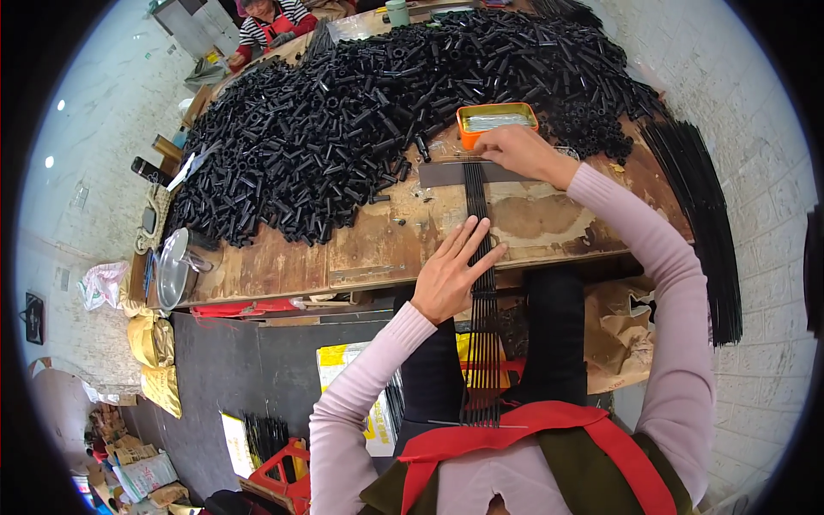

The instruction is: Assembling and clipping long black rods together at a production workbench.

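Note:
A flat row of thin black rods (475, 193) runs from the table down over its near edge to my lap. My left hand (451, 268) lies across the rods, palm down with fingers stretched out. Beneath their far ends is a flat dark strip (442, 175) on the wood. My right hand (521, 154) is just above those far ends, with thumb and fingertips closed in a pinch; whatever they hold is too small to make out. Right behind that hand stands an orange box (464, 136) containing many thin silvery pins or wires.
A large heap of short black tubes (343, 129) covers the back of the wooden table (360, 257). Long black rods (699, 223) hang over the right edge. A metal bowl (176, 268) sits at the left corner. Across the table, a person (273, 30) in striped sleeves is seated.

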{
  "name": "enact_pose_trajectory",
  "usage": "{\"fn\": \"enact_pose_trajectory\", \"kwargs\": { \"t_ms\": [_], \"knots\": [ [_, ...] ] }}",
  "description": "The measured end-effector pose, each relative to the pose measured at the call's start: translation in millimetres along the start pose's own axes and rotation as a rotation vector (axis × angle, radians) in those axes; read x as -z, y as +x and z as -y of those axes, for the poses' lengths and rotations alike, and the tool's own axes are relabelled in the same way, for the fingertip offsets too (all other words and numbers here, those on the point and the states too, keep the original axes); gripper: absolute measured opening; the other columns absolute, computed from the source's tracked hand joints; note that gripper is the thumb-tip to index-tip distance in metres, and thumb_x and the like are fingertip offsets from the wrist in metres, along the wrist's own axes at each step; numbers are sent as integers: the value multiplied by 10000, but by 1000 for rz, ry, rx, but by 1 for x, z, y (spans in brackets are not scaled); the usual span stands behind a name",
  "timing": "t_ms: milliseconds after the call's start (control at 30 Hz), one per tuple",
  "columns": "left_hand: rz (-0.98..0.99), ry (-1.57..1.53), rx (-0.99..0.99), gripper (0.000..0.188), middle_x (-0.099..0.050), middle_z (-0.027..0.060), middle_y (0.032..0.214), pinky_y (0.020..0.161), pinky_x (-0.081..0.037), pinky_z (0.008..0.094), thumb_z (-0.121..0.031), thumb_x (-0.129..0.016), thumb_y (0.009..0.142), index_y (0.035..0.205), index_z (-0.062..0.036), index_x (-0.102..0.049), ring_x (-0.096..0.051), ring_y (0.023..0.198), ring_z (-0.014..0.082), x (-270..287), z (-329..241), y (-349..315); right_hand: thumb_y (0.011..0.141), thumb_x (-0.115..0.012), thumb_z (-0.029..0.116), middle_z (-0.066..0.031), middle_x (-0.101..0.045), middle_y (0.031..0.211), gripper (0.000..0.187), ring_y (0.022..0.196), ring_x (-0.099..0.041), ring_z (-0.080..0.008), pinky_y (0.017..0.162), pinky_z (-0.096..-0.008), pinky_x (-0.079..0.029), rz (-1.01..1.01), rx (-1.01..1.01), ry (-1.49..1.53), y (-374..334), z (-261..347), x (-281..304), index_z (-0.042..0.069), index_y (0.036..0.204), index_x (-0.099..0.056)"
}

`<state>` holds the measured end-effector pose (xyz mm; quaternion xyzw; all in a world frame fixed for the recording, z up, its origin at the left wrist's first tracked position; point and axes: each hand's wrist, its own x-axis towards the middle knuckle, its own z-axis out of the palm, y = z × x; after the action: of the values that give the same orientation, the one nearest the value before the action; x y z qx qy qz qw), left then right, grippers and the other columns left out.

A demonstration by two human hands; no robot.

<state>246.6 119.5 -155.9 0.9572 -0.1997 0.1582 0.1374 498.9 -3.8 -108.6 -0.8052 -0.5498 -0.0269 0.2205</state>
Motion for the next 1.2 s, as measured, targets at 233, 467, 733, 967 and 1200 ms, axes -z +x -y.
{"fn": "enact_pose_trajectory", "kwargs": {
  "t_ms": [233,467,733,967,1200],
  "knots": [
    [99,20,273,797,-211,230,1560,1140,-229,559,-62,-696,776,1485,-222,-369,-155,1437,478,62,9,-18,793,-759,322,-132,-550,1323,681,1218,-537,-231,1005,-370,-444,238,11,511,-71,72,73,114,1388,-502],
    [-70,-366,-96,238,-467,151,1445,1162,-258,439,-141,-585,931,1139,-31,-624,-291,1428,338,-17,76,77,936,-621,192,-109,-637,1262,374,1172,-596,-213,1004,-350,-447,248,-64,920,-141,154,-37,80,1292,-597],
    [37,-1165,481,544,-606,128,1245,1039,-385,325,-397,-306,1055,1281,61,-494,-548,1166,244,-13,67,66,1003,-518,254,-46,-678,953,266,901,-631,-121,844,-287,-506,58,77,958,-66,185,132,20,1023,-644],
    [126,-1583,99,262,-557,38,758,779,-483,292,-270,-425,1044,974,-38,-524,-563,783,143,61,-102,11,1001,-535,277,-40,-651,1008,276,970,-636,-138,895,-290,-499,24,7,898,-56,181,189,41,1131,-594],
    [-326,-1090,368,191,-521,26,691,594,-453,315,-159,-437,1030,890,-37,-487,-527,615,135,77,-81,6,916,-605,260,-64,-610,1213,430,1132,-581,-221,998,-375,-436,-578,232,-300,-86,214,186,41,1282,-552]
  ]
}}
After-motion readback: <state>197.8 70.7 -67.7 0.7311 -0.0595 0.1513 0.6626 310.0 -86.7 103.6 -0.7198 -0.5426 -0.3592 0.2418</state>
